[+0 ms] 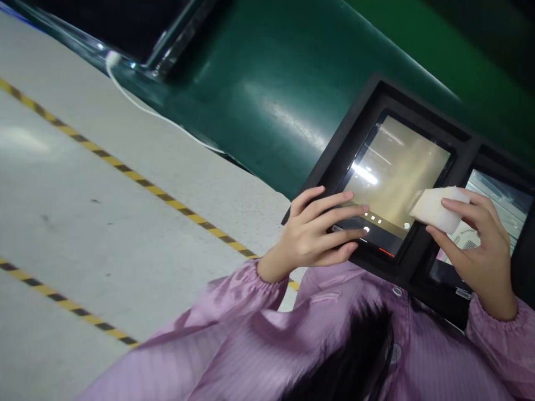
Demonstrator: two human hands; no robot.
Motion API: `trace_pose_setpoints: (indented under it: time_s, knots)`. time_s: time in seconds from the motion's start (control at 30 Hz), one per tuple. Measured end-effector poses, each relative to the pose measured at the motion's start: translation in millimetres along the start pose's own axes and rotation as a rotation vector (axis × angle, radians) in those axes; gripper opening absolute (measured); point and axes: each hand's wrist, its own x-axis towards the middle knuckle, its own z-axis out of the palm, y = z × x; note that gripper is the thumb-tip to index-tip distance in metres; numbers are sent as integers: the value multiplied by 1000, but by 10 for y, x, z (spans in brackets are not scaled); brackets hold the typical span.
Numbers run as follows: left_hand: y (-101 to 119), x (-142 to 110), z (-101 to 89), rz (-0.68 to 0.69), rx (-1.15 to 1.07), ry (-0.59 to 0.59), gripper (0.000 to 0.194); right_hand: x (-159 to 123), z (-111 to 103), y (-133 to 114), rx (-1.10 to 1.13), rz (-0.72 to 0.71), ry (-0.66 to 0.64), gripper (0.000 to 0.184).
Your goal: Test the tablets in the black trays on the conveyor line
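My left hand (320,231) lies with fingers spread over the lower left corner of a lit tablet (401,167), the fingertips at its screen. The tablet sits in a compartment of a black tray (346,128). A white block-like pad (445,209), perhaps foam or folded wipe, is pinched between the thumb and fingers of my right hand (480,234). The pad is over the right lower side of that tablet; whether it touches the glass I cannot tell. A second lit tablet (512,203) in the neighbouring compartment is partly hidden behind my right hand.
The tray rests on a green-covered table (251,72). A dark panel-like device (121,22) lies at upper left, with a white cable (154,114) hanging along the table's edge. Yellow-and-black tape (134,175) marks the grey floor.
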Motion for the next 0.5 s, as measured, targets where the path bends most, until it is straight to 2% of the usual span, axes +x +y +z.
trace_pose_setpoints:
  time_s: [0.23, 0.33, 0.43, 0.5]
  knots:
    - [3, -21, 9, -25, -59, 78, 21, 29, 60, -13, -11, -20, -4, 36]
    - [-5, 9, -11, -105, -121, 39, 15, 8, 14, -49, -4, -68, 19, 40]
    - [-38, 46, -56, -204, -185, -30, 14, -101, -232, -51, -50, -52, 123, 56]
    - [-63, 74, -92, -239, -237, -72, 19, -264, -521, 26, -216, 69, 227, 61]
